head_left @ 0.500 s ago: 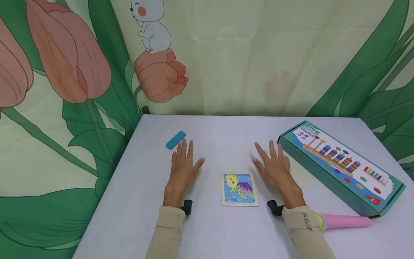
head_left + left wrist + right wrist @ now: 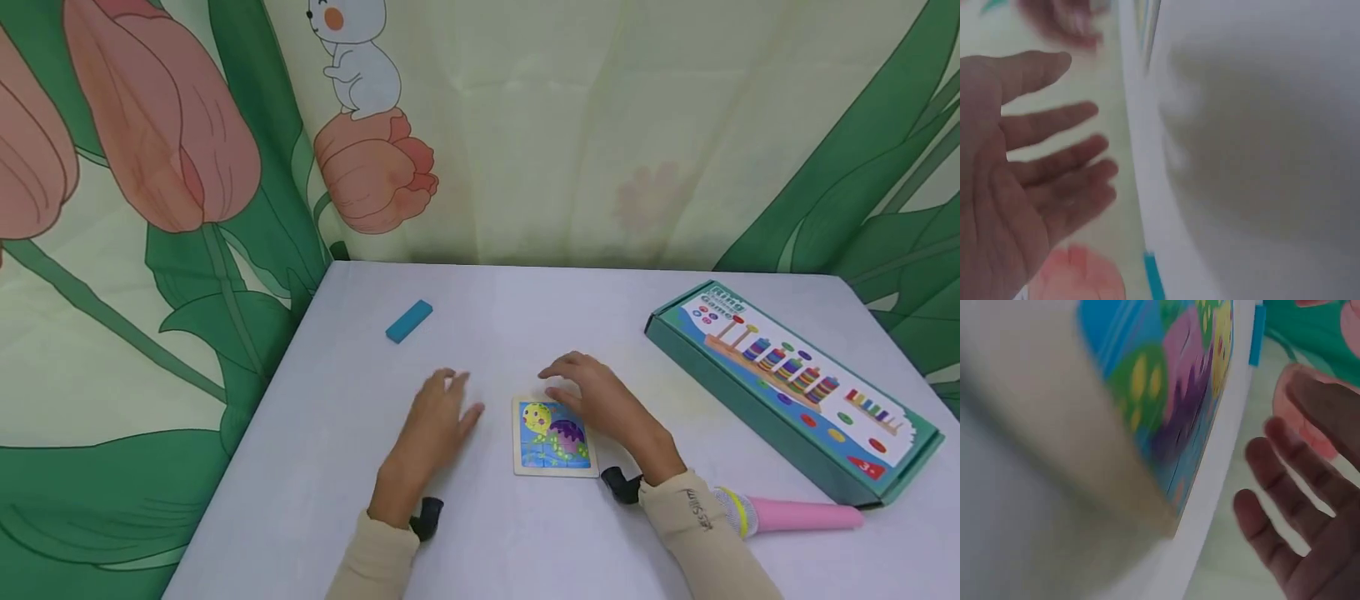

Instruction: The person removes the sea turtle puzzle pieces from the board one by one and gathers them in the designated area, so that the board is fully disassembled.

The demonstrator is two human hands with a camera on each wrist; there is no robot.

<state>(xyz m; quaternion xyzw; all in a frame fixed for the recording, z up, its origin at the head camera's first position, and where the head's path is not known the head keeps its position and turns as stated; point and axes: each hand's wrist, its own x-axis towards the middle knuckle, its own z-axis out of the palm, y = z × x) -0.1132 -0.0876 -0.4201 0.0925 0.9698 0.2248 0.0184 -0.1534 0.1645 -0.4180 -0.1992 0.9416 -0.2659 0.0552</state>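
Note:
A small wooden-framed jigsaw puzzle (image 2: 555, 437) with a yellow and purple turtle picture lies flat on the white table (image 2: 480, 533). My right hand (image 2: 607, 400) hovers over its upper right corner, fingers bent loosely with nothing between them; the right wrist view shows the puzzle (image 2: 1166, 394) close beside those fingers. To the left of the puzzle is my left hand (image 2: 431, 425), fingers relaxed and apart, thumb toward the puzzle. In the left wrist view the left palm (image 2: 1004, 206) holds nothing.
Farther back on the left lies a blue block (image 2: 408, 322). A long green ring game box (image 2: 795, 392) sits at a slant on the right. Beside the right sleeve is a pink toy microphone (image 2: 795, 513). A curtain with printed tulips (image 2: 375, 171) hangs behind the table.
Both hands have drawn back from flat, spread positions. The right hand has moved left to the puzzle with its fingers bending, and the left has come nearer the person, away from the blue block.

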